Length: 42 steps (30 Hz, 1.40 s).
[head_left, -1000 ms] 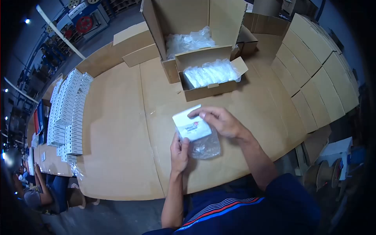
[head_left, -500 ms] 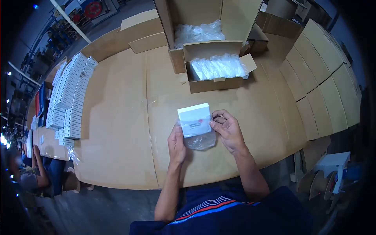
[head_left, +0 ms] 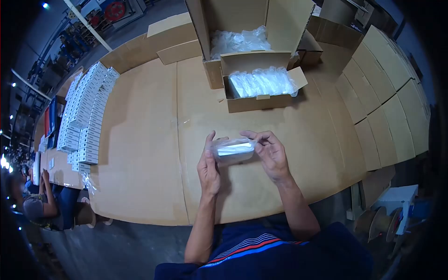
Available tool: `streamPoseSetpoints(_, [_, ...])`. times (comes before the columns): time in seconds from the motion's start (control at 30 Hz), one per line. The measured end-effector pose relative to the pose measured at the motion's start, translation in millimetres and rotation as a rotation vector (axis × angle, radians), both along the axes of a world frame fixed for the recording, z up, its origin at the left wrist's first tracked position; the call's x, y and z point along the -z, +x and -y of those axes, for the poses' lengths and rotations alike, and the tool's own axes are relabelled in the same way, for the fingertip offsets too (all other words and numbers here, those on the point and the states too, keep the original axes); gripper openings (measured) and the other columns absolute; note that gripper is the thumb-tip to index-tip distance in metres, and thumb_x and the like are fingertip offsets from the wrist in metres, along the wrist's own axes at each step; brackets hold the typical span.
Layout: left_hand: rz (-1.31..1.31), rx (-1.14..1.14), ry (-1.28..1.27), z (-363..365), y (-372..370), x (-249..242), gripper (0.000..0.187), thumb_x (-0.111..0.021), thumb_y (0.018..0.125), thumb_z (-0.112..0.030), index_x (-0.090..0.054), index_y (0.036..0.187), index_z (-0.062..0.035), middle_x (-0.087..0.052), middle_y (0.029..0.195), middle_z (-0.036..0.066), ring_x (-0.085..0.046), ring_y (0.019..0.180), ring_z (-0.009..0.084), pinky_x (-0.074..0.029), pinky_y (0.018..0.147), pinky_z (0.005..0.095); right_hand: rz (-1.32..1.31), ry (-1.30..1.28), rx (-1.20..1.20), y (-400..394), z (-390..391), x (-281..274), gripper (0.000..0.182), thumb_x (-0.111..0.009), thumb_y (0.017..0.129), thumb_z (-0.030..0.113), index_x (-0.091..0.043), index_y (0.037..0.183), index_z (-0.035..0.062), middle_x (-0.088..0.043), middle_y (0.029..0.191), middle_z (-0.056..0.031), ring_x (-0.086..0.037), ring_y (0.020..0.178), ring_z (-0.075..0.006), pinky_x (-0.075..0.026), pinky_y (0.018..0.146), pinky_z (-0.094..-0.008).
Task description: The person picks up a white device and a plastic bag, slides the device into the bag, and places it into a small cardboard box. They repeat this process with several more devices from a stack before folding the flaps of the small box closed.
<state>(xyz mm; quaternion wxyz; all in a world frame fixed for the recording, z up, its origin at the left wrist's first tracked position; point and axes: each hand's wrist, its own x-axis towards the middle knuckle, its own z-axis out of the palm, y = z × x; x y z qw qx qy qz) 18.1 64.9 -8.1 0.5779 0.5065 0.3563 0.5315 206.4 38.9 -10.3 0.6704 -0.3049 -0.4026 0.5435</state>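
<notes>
A small white box (head_left: 233, 149) in a clear plastic bag (head_left: 235, 157) is held above the table, one narrow side turned toward me. My left hand (head_left: 208, 169) is closed on the left end of the bagged box, thumb in front. At the other end, my right hand (head_left: 272, 157) pinches the bag near the box's corner with thumb and fingers. Beyond my hands stands an open cardboard carton (head_left: 258, 103), filled with a row of plastic-wrapped packs (head_left: 263, 83).
Stacked small white boxes (head_left: 86, 116) stand on the left. A larger open carton (head_left: 212, 73) with clear plastic bags (head_left: 240, 41) is behind the filled one. Closed brown cartons (head_left: 380, 100) are piled at right. Another person (head_left: 44, 205) sits at far left.
The white box has tipped from its printed face to a narrow side, and the bag's loose part no longer hangs below it. Both hands still hold it.
</notes>
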Motion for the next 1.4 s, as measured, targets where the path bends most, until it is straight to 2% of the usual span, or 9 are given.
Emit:
streamPoseSetpoints(0.17, [0.107, 0.004, -0.047, -1.5, 0.5, 7.0, 0.063, -0.036, 0.114, -0.043, -0.031, 0.161, -0.0004, -0.062, 0.132, 0.015, -0.056, 0.125, 0.0193, -0.045, 0.107, 0.0357, 0.080, -0.007, -0.022, -9.3, 3.5, 0.0, 0.081, -0.081, 0.088, -0.001, -0.032, 0.152, 0.0087, -0.062, 0.135, -0.0214, -0.060, 0.123, -0.0221, -0.050, 0.108, -0.0359])
streamPoseSetpoints(0.5, [-0.051, 0.011, -0.085, 13.6, 7.3, -5.1, 0.043, -0.056, 0.109, -0.015, -0.050, 0.149, -0.0024, -0.063, 0.131, 0.009, -0.061, 0.115, 0.0177, -0.052, 0.098, 0.0323, 0.238, -0.085, -0.047, -11.3, 3.4, 2.9, 0.034, -0.069, 0.095, -0.007, -0.062, 0.127, -0.0030, -0.069, 0.122, -0.0124, -0.064, 0.113, -0.0152, -0.053, 0.100, -0.0293])
streamPoseSetpoints(0.63, [0.020, -0.055, -0.251, 14.2, 5.4, 3.0, 0.030, -0.056, 0.110, -0.025, -0.070, 0.118, 0.0004, -0.069, 0.109, 0.006, -0.066, 0.097, 0.0125, -0.056, 0.082, 0.0284, 0.344, -0.024, -0.079, -7.0, 3.3, -4.4, 0.017, -0.066, 0.099, -0.002, -0.069, 0.116, -0.0038, -0.070, 0.127, -0.0149, -0.064, 0.115, -0.0157, -0.052, 0.100, -0.0283])
streamPoseSetpoints(0.73, [0.042, -0.090, -0.282, 13.7, 4.5, 3.5, 0.035, -0.057, 0.110, -0.031, -0.069, 0.115, 0.0014, -0.071, 0.099, 0.006, -0.070, 0.089, 0.0137, -0.061, 0.081, 0.0304, 0.266, -0.213, 0.067, -4.0, 4.4, -0.7, 0.016, -0.064, 0.101, 0.001, -0.069, 0.116, -0.0046, -0.068, 0.133, -0.0169, -0.063, 0.120, -0.0188, -0.052, 0.103, -0.0314])
streamPoseSetpoints(0.83, [0.078, -0.153, -0.312, 8.4, 2.9, -1.9, 0.036, -0.055, 0.110, -0.031, -0.069, 0.114, 0.0019, -0.071, 0.101, 0.007, -0.070, 0.091, 0.0144, -0.063, 0.080, 0.0340, 0.303, 0.009, 0.223, -2.7, 3.9, -15.9, 0.017, -0.067, 0.099, 0.002, -0.070, 0.114, -0.0034, -0.067, 0.135, -0.0181, -0.062, 0.125, -0.0232, -0.051, 0.105, -0.0350])
streamPoseSetpoints(0.97, [0.036, -0.176, -0.302, 5.5, 1.9, -4.2, 0.041, -0.055, 0.111, -0.033, -0.070, 0.114, 0.0046, -0.070, 0.099, 0.007, -0.065, 0.089, 0.0106, -0.058, 0.077, 0.0263, 0.761, 0.151, -0.006, 0.2, 6.8, -34.9, 0.029, -0.077, 0.089, 0.001, -0.075, 0.118, 0.0062, -0.069, 0.130, -0.0174, -0.066, 0.124, -0.0300, -0.053, 0.103, -0.0373])
streamPoseSetpoints(1.13, [0.017, -0.168, -0.208, 7.0, 1.7, -7.6, 0.050, -0.045, 0.114, -0.029, -0.041, 0.159, -0.0092, -0.068, 0.109, 0.008, -0.069, 0.091, 0.0135, -0.063, 0.075, 0.0321, 0.846, -0.047, -0.002, -8.2, 5.8, -33.3, 0.038, -0.081, 0.081, 0.003, -0.076, 0.118, 0.0096, -0.073, 0.123, -0.0177, -0.069, 0.117, -0.0325, -0.055, 0.098, -0.0392])
streamPoseSetpoints(1.23, [-0.053, -0.120, -0.124, 6.9, -5.2, -12.9, 0.052, -0.042, 0.114, -0.029, -0.035, 0.162, -0.0112, -0.067, 0.109, 0.008, -0.069, 0.093, 0.0139, -0.063, 0.076, 0.0316, 0.890, -0.054, 0.059, -8.6, 8.9, -33.0, 0.035, -0.081, 0.082, 0.004, -0.077, 0.117, 0.0102, -0.074, 0.121, -0.0167, -0.066, 0.124, -0.0328, -0.053, 0.103, -0.0412])
streamPoseSetpoints(1.4, [-0.104, 0.142, -0.077, 11.0, -17.4, -12.1, 0.029, -0.070, 0.099, -0.002, -0.063, 0.126, 0.0032, -0.069, 0.113, 0.009, -0.067, 0.102, 0.0138, -0.057, 0.087, 0.0273, 0.901, 0.018, 0.047, 3.4, 8.5, -33.8, 0.030, -0.082, 0.081, 0.006, -0.075, 0.110, 0.0020, -0.074, 0.122, -0.0114, -0.062, 0.129, -0.0351, -0.050, 0.108, -0.0449])
